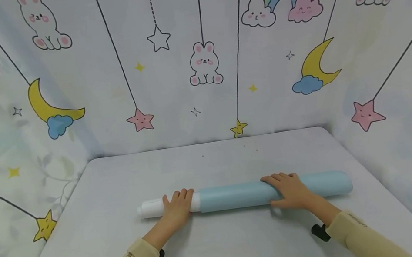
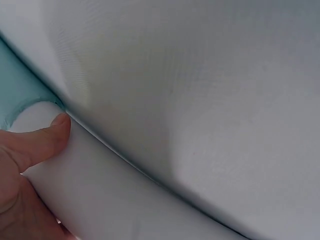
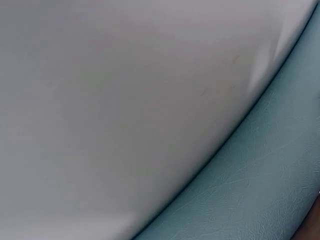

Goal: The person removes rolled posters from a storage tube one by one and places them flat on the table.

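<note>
A long roll [image 1: 235,196] lies crosswise on the white table, most of it light blue with a white left end [image 1: 152,208]. My left hand [image 1: 178,209] grips it by the white part, near the blue edge. In the left wrist view the thumb of that left hand [image 2: 30,155] lies across the white surface beside the blue edge. Farther right, my right hand [image 1: 293,191] holds the blue part, fingers over the top and thumb on the near side. The right wrist view shows the blue roll [image 3: 250,175] with a fine creased texture; only a sliver of skin appears there.
The white tabletop [image 1: 223,249] extends around the roll. Behind it and at both sides hang pale cloths [image 1: 167,81] printed with rabbits, stars, moons and rainbows. A dark strap piece [image 1: 321,232] shows by the right sleeve.
</note>
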The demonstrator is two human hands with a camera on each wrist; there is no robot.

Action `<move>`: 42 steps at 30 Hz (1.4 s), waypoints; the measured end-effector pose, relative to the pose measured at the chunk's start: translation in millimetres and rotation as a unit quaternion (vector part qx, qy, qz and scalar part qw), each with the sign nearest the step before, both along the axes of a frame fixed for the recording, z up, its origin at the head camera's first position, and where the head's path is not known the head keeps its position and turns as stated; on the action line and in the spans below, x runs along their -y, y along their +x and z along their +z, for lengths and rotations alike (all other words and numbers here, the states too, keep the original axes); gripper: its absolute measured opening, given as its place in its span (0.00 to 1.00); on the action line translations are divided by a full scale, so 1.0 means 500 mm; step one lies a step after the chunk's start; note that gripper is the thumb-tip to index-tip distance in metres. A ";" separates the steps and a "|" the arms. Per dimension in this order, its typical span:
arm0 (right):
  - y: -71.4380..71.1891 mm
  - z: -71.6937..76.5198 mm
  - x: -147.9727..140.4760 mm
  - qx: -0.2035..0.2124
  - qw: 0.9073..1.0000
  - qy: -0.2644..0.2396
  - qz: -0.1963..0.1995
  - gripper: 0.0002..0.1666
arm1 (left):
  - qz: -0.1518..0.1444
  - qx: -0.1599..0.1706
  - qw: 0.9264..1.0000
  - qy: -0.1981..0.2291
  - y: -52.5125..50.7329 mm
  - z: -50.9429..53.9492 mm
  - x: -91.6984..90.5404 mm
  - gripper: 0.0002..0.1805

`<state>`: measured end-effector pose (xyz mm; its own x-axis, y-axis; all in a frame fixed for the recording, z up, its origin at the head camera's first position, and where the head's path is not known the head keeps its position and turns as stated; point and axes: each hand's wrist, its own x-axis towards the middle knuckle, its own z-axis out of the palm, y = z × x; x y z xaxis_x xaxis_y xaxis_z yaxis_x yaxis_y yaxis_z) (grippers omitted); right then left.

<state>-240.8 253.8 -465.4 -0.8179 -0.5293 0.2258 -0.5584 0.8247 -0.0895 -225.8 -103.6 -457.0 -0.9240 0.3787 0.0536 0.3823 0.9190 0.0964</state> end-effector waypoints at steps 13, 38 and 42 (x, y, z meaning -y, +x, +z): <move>0.000 -0.004 -0.063 -0.018 0.999 -0.033 -0.011 0.38 | 0.000 -0.017 1.000 0.004 -0.002 -0.003 0.005 0.27; -0.025 0.013 -0.146 0.025 0.991 -0.108 -0.071 0.37 | 0.012 -0.017 1.000 -0.021 0.001 -0.011 0.018 0.25; -0.040 0.012 -0.154 0.035 0.990 -0.092 -0.098 0.38 | 0.009 -0.024 0.999 -0.022 0.007 -0.010 0.016 0.26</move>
